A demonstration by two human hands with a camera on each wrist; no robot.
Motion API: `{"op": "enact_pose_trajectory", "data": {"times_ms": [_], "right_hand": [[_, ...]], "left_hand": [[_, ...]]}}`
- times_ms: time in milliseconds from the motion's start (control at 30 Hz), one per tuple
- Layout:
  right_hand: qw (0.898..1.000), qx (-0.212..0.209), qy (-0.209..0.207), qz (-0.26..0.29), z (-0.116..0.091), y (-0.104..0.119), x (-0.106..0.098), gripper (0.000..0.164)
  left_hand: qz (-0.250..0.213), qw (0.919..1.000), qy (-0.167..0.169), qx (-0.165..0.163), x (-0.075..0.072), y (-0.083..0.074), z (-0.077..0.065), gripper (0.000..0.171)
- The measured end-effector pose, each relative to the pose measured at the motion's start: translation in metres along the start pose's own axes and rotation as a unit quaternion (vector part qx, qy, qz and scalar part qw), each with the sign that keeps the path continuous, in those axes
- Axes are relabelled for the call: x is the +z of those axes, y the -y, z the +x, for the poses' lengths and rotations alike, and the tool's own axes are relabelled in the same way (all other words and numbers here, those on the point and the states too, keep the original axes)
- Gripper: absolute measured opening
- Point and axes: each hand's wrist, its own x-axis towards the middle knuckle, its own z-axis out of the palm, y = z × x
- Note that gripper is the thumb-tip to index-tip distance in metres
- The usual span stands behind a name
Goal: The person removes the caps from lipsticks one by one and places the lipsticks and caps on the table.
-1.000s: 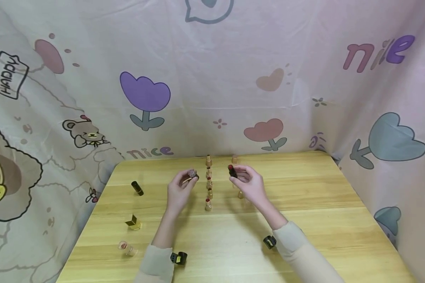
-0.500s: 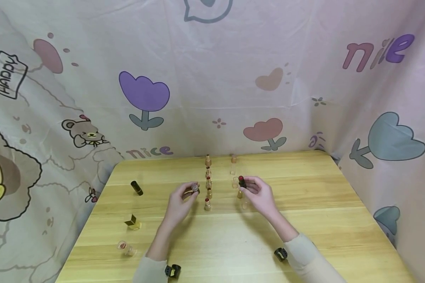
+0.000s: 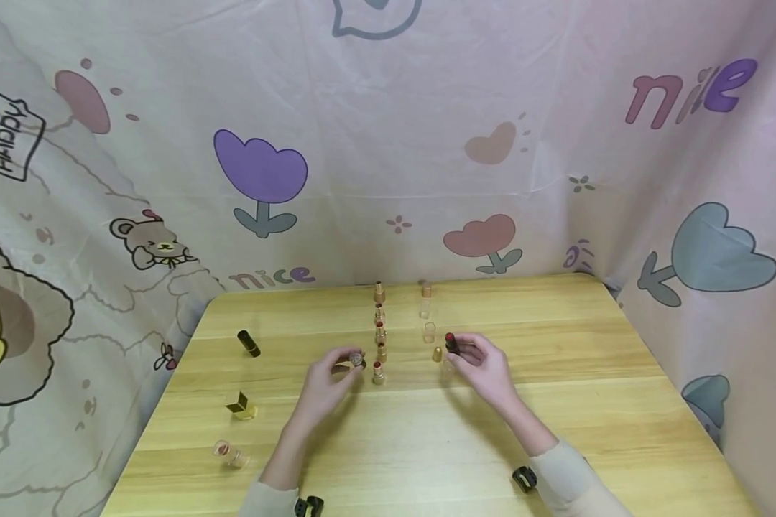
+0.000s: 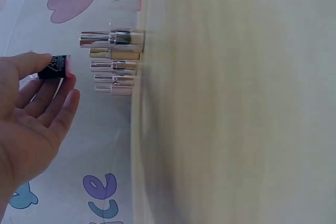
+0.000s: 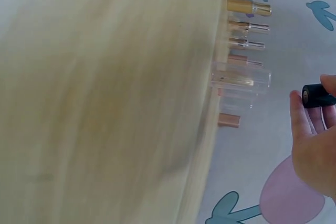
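In the head view my left hand (image 3: 328, 380) pinches a small black cap (image 3: 357, 359) with a clear, glittery top. White lettering on that cap (image 4: 53, 67) shows in the left wrist view. My right hand (image 3: 489, 368) holds an uncapped black lipstick (image 3: 451, 343) upright, red tip up, above the table. Between the hands, several uncapped gold lipsticks stand in a row, the nearest lipstick (image 3: 378, 373) beside my left fingertips. Close to the right hand stand a gold cap (image 3: 437, 354) and a clear cap (image 3: 430, 332).
On the left of the table (image 3: 427, 445) are a black lipstick tube (image 3: 248, 343), a gold tube with a square black top (image 3: 241, 406) and a clear tube (image 3: 231, 454). A pinkish cap (image 3: 426, 290) stands near the back edge, before a patterned curtain (image 3: 362, 143).
Both hands have come nearer the front, the right one also moving rightward with the black lipstick. The left hand still holds the cap. Clear caps behind the right hand have come into sight.
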Motion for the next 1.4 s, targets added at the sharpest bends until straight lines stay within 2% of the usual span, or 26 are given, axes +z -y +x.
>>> {"op": "enact_pose_trajectory", "data": {"times_ms": [100, 233, 367, 533, 733, 1000, 1167, 1400], "right_hand": [[1.0, 0.002, 0.0, -0.006, -0.003, -0.002, -0.001, 0.038], [1.0, 0.007, 0.003, -0.014, -0.007, -0.004, -0.004, 0.038], [1.0, 0.016, 0.005, -0.016, -0.01, -0.007, -0.007, 0.037], [0.999, 0.028, 0.004, -0.044, -0.013, -0.009, -0.011, 0.035], [0.996, 0.039, 0.012, -0.078, -0.013, -0.011, -0.017, 0.034], [0.992, 0.036, 0.064, -0.102, -0.014, -0.012, -0.024, 0.033], [0.985, 0.046, 0.109, -0.124, -0.015, -0.013, -0.026, 0.031], [0.977, 0.052, 0.14, -0.15, -0.016, -0.016, -0.026, 0.033]], "left_hand": [[0.029, 0.9991, 0.013, -0.029, 0.001, 0.001, -0.004, 0.036], [0.068, 0.9963, 0.032, -0.041, 0.002, 0.002, -0.007, 0.032], [0.09, 0.9927, 0.068, -0.041, 0.002, 0.002, -0.008, 0.028], [0.106, 0.9858, 0.124, -0.041, 0.003, 0.003, -0.008, 0.025], [0.134, 0.9774, 0.163, -0.019, 0.004, 0.003, -0.006, 0.022], [0.151, 0.9701, 0.189, -0.017, 0.005, 0.002, -0.005, 0.023], [0.156, 0.9669, 0.201, -0.021, 0.006, 0.001, -0.004, 0.024], [0.153, 0.9659, 0.208, -0.021, 0.007, 0.001, -0.004, 0.028]]}}
